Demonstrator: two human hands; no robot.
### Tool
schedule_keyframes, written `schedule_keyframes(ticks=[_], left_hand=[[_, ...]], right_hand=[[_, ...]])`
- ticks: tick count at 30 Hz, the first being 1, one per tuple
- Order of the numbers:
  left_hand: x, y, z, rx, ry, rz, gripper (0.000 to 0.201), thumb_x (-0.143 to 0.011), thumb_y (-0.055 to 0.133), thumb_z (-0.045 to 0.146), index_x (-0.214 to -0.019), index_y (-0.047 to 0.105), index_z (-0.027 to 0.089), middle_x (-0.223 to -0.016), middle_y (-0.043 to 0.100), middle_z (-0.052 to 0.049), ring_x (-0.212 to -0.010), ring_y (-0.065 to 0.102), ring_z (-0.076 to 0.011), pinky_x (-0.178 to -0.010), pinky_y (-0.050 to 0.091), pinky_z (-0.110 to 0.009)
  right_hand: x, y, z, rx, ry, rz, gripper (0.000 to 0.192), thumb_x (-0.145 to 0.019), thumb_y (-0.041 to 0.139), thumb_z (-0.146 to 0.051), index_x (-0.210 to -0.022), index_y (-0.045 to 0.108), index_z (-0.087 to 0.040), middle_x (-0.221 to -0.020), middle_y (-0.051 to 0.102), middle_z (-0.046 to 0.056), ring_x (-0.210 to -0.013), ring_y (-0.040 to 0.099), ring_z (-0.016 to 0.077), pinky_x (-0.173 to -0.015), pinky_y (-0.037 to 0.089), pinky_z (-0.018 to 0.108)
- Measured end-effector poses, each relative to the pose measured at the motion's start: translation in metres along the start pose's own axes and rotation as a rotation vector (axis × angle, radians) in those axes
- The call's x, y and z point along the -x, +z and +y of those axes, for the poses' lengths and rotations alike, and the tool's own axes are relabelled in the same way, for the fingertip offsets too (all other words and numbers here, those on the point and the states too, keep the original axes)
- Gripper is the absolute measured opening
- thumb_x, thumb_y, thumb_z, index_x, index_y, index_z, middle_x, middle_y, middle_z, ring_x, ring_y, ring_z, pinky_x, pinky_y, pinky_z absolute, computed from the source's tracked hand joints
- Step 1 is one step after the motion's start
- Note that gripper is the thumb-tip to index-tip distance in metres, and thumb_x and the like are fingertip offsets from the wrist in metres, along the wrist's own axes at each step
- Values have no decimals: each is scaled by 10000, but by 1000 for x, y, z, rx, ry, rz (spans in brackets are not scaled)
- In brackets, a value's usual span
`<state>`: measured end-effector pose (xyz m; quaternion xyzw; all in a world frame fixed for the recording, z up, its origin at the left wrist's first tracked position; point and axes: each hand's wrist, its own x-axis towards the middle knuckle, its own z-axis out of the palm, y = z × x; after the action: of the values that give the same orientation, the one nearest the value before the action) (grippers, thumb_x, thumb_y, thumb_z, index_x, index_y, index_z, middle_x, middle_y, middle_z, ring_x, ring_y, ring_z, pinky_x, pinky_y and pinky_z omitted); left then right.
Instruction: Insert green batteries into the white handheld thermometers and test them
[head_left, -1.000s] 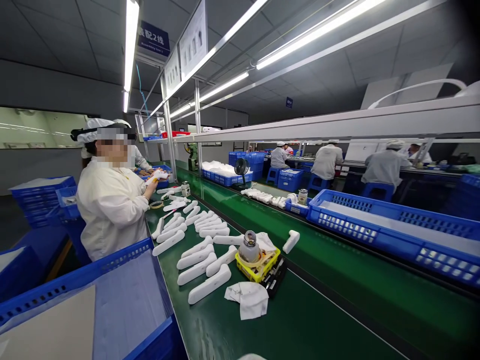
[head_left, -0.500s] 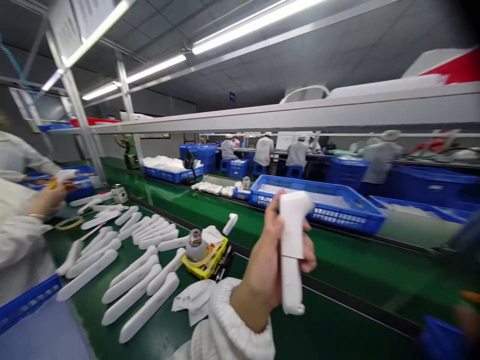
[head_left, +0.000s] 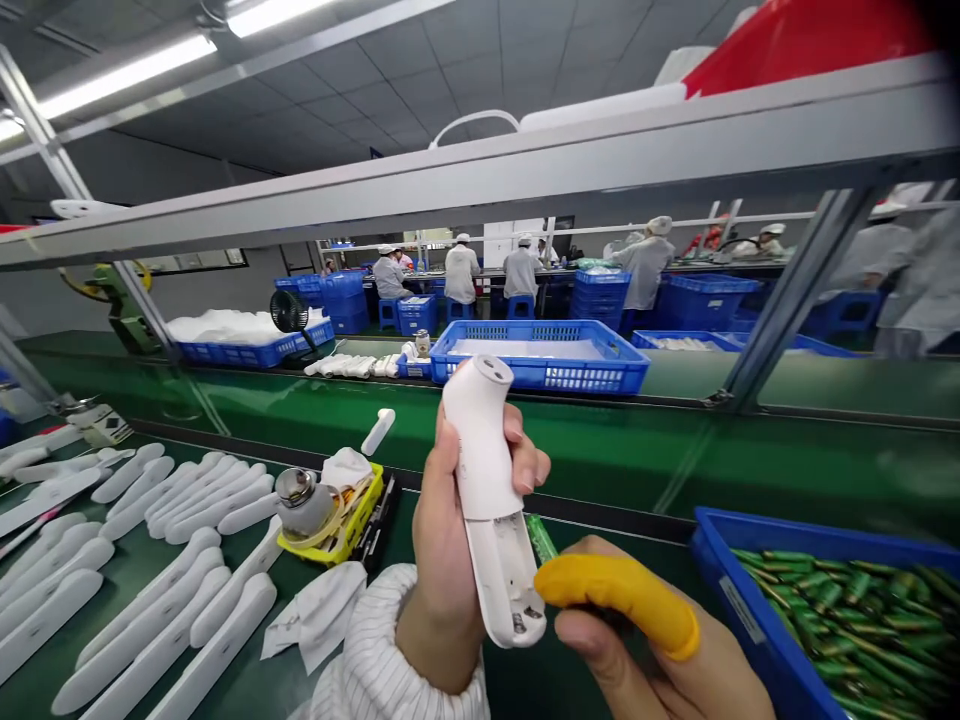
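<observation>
In the head view, my left hand (head_left: 439, 530) is wrapped round a white handheld thermometer (head_left: 484, 440), held upright and slightly tilted. Its battery compartment (head_left: 506, 575) is uncovered, with metal springs showing at the lower end. A green battery (head_left: 541, 540) is pinched in my right hand (head_left: 660, 640), close beside the compartment's right edge. On that hand's index finger is a yellow finger cot (head_left: 622, 590), which hides part of the battery. Several similar white thermometers (head_left: 150, 630) lie in rows at the left.
A blue bin (head_left: 739, 610) full of green batteries stands at the right. Left of my hands are a yellow tray (head_left: 330, 553) with a metal-topped bottle (head_left: 301, 503) and a white cloth (head_left: 319, 612). A blue basket (head_left: 540, 375) sits beyond the green belt, under a shelf (head_left: 420, 190).
The view has swung right, bringing the battery bin in. My left hand has turned the thermometer so its uncovered compartment faces me. My right hand has come in with a green battery.
</observation>
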<state>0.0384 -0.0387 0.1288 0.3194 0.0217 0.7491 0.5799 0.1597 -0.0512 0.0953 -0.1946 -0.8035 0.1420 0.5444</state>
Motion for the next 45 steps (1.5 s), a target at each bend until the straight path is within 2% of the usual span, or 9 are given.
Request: schedule_keyframes(ticks=[4,11,17,23,26,29,35,40,45], left_hand=[[-2,-2,-5,-35,71,-46,357,-1018,238,339,-917,519,143,-835,477,-26,-589,426,-64,-659,445,-212],[5,-2,-15,-77,38,-85,376,-912,519,505,-789,532,151,-715,415,-8,-599,363,-82,-594,417,-185],[3,-2,-14,-16,-13,-86,403,-982,348,452,-861,586,150,-684,407,-8,-636,415,-100,-624,450,-183],[-4,-6,-16,-163,153,-43,274,-997,345,331,-935,563,178,-905,492,-26,-694,486,-88,-754,478,-227],[-2,-6,-20,-212,137,-35,201,-987,402,328,-1093,541,228,-908,521,-24,-743,521,-105,-760,480,-223],[1,-6,-23,-250,88,-53,350,-961,499,345,-1307,445,341,-910,557,-11,-784,548,-111,-724,484,-195],[2,-4,-24,-294,52,-69,585,-846,699,387,-1345,401,452,-933,600,19,-837,587,-106,-699,491,-161],[-4,-8,-19,-321,-5,-28,731,-780,768,392,-1396,375,402,-959,606,8,-873,602,-124,-733,512,-187],[-6,-14,-19,-344,-53,-105,385,-817,724,427,-1107,600,205,-906,597,-28,-836,575,-115,-681,490,-164]], right_hand=[[5,0,3,-40,41,-20,160,-955,567,-407,-921,635,-266,-714,656,-17,-595,630,119,-542,493,161],[7,3,7,-438,660,-125,319,-872,652,-512,-895,593,-199,-703,570,0,-649,570,120,-576,515,175],[1,-18,2,-325,520,4,252,-949,543,-480,-1017,657,-265,-893,670,39,-819,645,139,-747,558,191],[-1,-27,0,-325,528,161,200,-766,786,-421,-855,694,-268,-744,702,15,-666,674,153,-596,561,173],[-3,-25,5,-296,512,121,234,-788,755,-465,-796,704,-238,-734,696,29,-657,659,145,-589,555,170],[-6,-23,10,-344,554,77,231,-820,732,-438,-902,672,-231,-801,686,30,-716,662,139,-629,564,173],[-5,-16,15,-438,588,163,325,-781,775,-428,-946,593,-216,-811,647,30,-733,659,142,-593,551,171],[-5,-16,18,-445,557,105,304,-874,678,-460,-1019,580,-212,-800,604,9,-672,583,89,-583,507,143],[-10,-21,26,-636,648,-56,376,-836,719,-482,-1009,531,-207,-743,536,-32,-629,518,74,-576,476,158]])
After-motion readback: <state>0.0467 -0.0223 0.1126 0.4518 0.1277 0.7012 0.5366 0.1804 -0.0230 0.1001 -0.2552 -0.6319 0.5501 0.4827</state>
